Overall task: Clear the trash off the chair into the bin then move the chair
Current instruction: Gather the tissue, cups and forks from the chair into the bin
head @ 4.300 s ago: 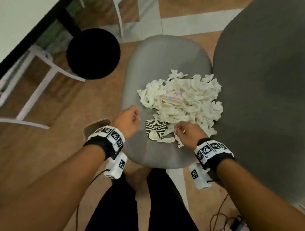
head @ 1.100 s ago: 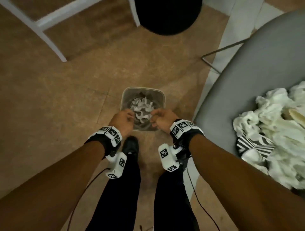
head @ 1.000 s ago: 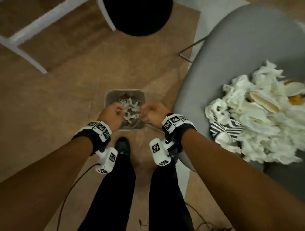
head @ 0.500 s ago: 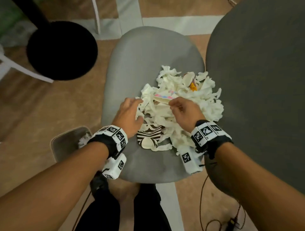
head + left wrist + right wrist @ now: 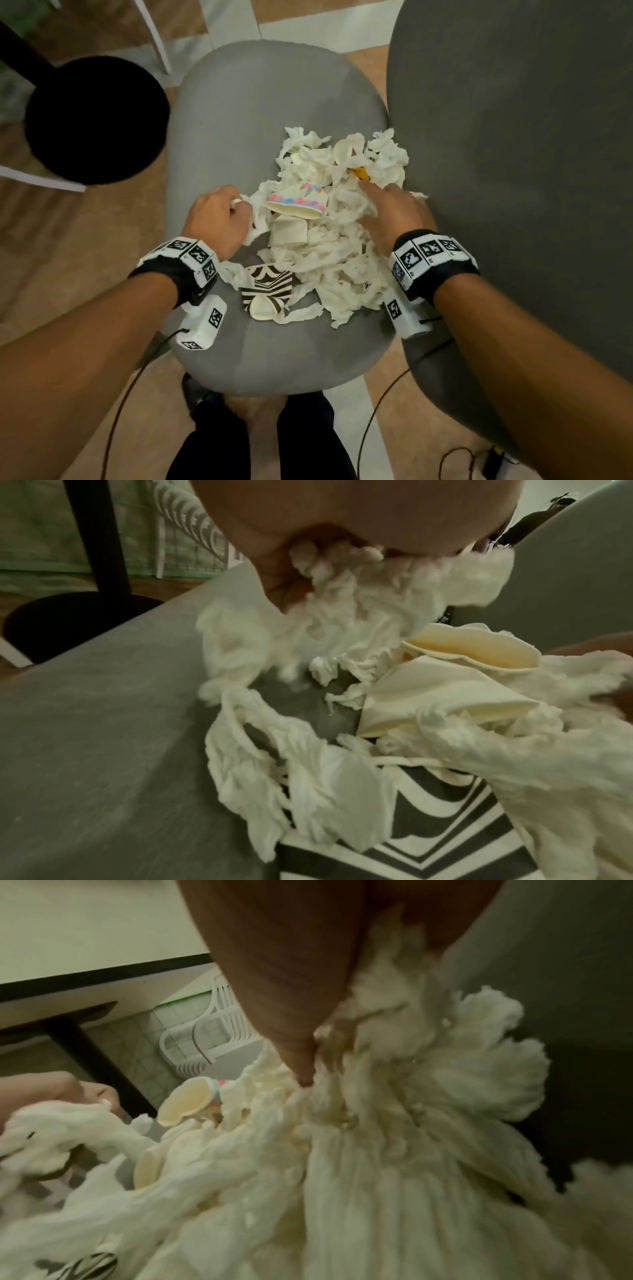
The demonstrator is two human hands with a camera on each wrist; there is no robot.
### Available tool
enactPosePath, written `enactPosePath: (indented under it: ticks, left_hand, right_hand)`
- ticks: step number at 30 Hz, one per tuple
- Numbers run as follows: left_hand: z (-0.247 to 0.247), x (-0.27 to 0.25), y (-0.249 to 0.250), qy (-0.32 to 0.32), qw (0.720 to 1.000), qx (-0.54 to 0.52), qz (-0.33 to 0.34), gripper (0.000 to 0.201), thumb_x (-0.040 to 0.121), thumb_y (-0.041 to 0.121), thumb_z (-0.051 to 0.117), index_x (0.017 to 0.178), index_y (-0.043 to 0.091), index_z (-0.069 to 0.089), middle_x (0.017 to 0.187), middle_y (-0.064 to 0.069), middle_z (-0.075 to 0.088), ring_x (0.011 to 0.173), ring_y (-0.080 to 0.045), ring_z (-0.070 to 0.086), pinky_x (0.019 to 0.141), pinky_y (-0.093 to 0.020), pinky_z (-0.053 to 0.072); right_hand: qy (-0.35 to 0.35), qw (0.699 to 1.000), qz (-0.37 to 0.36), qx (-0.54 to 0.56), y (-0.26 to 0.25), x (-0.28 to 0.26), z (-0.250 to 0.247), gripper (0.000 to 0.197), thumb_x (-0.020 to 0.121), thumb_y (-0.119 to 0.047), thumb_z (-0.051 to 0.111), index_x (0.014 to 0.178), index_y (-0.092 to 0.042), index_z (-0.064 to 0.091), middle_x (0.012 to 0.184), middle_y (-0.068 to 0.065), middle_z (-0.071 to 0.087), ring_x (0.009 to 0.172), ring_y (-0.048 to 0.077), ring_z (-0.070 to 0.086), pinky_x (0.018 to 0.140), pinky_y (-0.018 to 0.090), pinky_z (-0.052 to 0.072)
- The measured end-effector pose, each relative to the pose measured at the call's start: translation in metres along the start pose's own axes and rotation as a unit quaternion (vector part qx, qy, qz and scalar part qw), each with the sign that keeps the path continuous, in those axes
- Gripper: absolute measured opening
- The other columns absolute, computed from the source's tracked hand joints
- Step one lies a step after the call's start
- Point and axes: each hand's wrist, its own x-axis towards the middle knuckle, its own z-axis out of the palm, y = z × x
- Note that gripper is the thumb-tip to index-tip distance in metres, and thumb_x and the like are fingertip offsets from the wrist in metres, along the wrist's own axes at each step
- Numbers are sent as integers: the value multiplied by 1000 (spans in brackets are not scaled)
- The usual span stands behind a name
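A pile of crumpled white tissue (image 5: 342, 246) lies on the grey chair seat (image 5: 239, 113). In it are a flattened paper cup with pastel dots (image 5: 294, 205), a black-and-white striped cup (image 5: 267, 284) at the near edge, and an orange scrap (image 5: 363, 173) at the far side. My left hand (image 5: 236, 205) grips a wad of tissue (image 5: 342, 569) at the pile's left edge. My right hand (image 5: 373, 192) lies on the pile's right side, its fingers (image 5: 304, 1069) stretched into the tissue just short of the orange scrap. The bin is out of view.
A dark grey upholstered surface (image 5: 513, 171) stands close against the seat's right side. A black round table base (image 5: 96, 120) and white chair legs (image 5: 154, 34) are to the left. Cables (image 5: 376, 411) trail on the floor by my legs (image 5: 239, 445).
A second ago both hands hung over the bin beside the chair. They came back to the pile; since then the left has closed on tissue and the right has reached farther in.
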Motion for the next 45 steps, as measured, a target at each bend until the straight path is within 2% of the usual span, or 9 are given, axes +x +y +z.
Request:
enactPosePath:
  ticks: [3, 7, 15, 19, 23, 27, 31, 38, 45]
  left_hand:
    - [9, -4, -1, -71, 997, 8, -17, 29, 87, 47, 58, 84, 18, 52, 94, -2, 51, 82, -23, 51, 73, -32, 40]
    - [22, -12, -3, -83, 996, 7, 4, 4, 86, 8, 54, 89, 6, 56, 101, -7, 48, 91, -29, 55, 75, -30, 39]
    - [20, -55, -43, -213, 966, 132, 69, 63, 83, 24, 59, 142, 26, 40, 145, -1, 34, 128, -28, 33, 110, -44, 34]
    - [20, -59, -60, -182, 974, 112, 79, 38, 77, -9, 50, 108, 9, 60, 114, -11, 52, 108, -31, 46, 94, -44, 44]
    - [10, -56, -49, -60, 998, -5, -35, 18, 81, -1, 45, 88, 6, 60, 90, -15, 64, 86, -35, 59, 77, -42, 50]
    - [-8, -55, -35, 8, 988, -129, -86, 20, 82, 13, 41, 68, 1, 49, 64, -12, 54, 57, -24, 47, 57, -35, 39]
    - [-26, -59, -27, 52, 976, -198, -77, 38, 90, 32, 47, 58, 11, 49, 56, -4, 50, 55, -22, 46, 56, -32, 37]
    - [-45, -67, -26, 111, 963, -216, -118, 59, 100, 36, 47, 48, 10, 34, 41, 2, 34, 38, -16, 27, 41, -24, 24]
    - [-84, -77, -52, 152, 925, -323, -130, 53, 98, 38, 49, 52, 16, 31, 47, 1, 33, 43, -16, 30, 46, -32, 26]
  right_hand:
    - [57, 998, -17, -1, -6, 2, -4, 35, 98, -31, 50, 131, -25, 56, 121, 10, 60, 108, 35, 59, 96, 44, 45]
    - [92, 989, -22, 117, -13, 3, -15, 31, 100, -23, 45, 127, -12, 55, 123, 14, 54, 112, 35, 54, 96, 42, 46]
    - [101, 965, -4, 242, -28, -10, -31, 27, 103, -19, 37, 124, -11, 51, 117, 9, 54, 107, 26, 52, 83, 23, 34]
    - [77, 963, 0, 257, -40, -15, -26, 28, 104, -21, 34, 126, -22, 51, 98, 3, 55, 72, 12, 47, 71, 20, 31]
    - [103, 945, -62, 303, -56, -19, -18, 37, 99, -10, 34, 120, -26, 59, 70, -5, 51, 54, 7, 44, 56, 18, 39]
    - [147, 939, -57, 306, -79, -23, -25, 30, 92, -23, 36, 76, -14, 60, 66, -5, 54, 64, 14, 47, 64, 28, 37]
    - [162, 947, -26, 276, -94, -22, -28, 51, 85, -65, 45, 53, -26, 43, 61, -5, 52, 90, 28, 55, 81, 36, 47]
    - [124, 948, -86, 279, -135, -32, -29, 54, 98, -37, 43, 45, -41, 52, 37, -14, 45, 68, 24, 37, 67, 29, 30]
    - [150, 934, -141, 290, -198, -39, -39, 54, 100, -35, 44, 51, -10, 44, 45, 6, 38, 42, 19, 35, 49, 28, 28]
